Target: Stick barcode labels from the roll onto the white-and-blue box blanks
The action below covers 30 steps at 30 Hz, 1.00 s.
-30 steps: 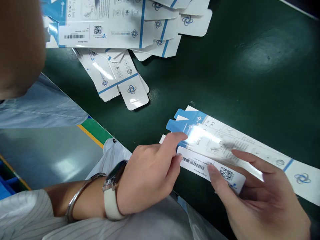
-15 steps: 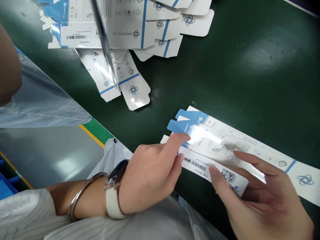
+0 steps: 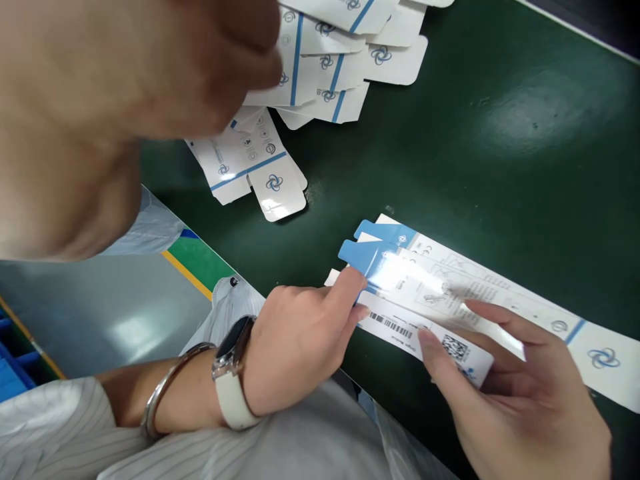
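Two flat white-and-blue cartons (image 3: pixel 435 280) lie overlapping on the dark green table (image 3: pixel 480 173). Along the lower edge of the front one is a white strip (image 3: pixel 390 323) with a barcode and a square code. My left hand (image 3: pixel 300 340), with a watch on its wrist, pinches the strip's left end beside the blue flap; its thumb and index finger are close together. At the other end, my right hand (image 3: pixel 520 393) has its thumb on the strip near the square code, its other fingers partly hidden behind the strip and carton.
Several flat cartons (image 3: pixel 340 67) are piled at the upper left. Another person's hand and forearm (image 3: pixel 125 87) reach in over that pile, large and close to the camera. A grey floor (image 3: pixel 110 313) and blue crates (image 3: pixel 15 367) show beyond the table edge.
The other person's hand has come in from the left over the pile, and the thin shiny object seen there is out of sight. My left index finger has drawn back slightly to the left.
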### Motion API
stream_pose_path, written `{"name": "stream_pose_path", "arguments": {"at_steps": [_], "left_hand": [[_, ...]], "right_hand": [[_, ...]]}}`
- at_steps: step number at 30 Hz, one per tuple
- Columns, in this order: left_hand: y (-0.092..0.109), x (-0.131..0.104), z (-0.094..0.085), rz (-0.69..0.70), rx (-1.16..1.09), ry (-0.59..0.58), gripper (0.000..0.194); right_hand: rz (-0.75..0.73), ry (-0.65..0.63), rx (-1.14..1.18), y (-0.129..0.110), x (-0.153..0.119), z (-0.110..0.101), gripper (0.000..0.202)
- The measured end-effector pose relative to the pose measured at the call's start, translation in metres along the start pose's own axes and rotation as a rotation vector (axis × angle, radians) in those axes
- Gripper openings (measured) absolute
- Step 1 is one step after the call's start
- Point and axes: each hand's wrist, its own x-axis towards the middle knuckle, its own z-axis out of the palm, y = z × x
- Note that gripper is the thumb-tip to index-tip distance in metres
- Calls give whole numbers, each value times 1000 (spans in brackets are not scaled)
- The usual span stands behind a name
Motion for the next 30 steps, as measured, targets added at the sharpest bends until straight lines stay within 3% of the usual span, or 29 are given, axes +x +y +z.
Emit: {"name": "stream_pose_path", "arguments": {"at_steps": [4,7,12,16,23,24,28,30], "left_hand": [[-13,-2,9,199,176,324,10],[-26,-7,17,348,259,496,24],[-30,-18,22,505,422,339,49],[-21,-19,27,518,403,216,59],[-16,-16,36,491,368,223,74],[-16,-16,37,492,370,223,74],[-16,-18,35,493,402,215,73],[-14,-20,35,479,415,215,73]], "right_hand": [[-12,-29,31,1,2,0,61],[-36,-31,29,3,4,1,59],[-131,-76,75,12,12,0,55],[-189,-137,69,19,17,-1,53],[-178,-212,200,15,19,-8,57],[-179,-163,207,17,21,-14,60],[-260,285,199,39,28,-37,69],[-383,296,95,52,31,-39,60]]}}
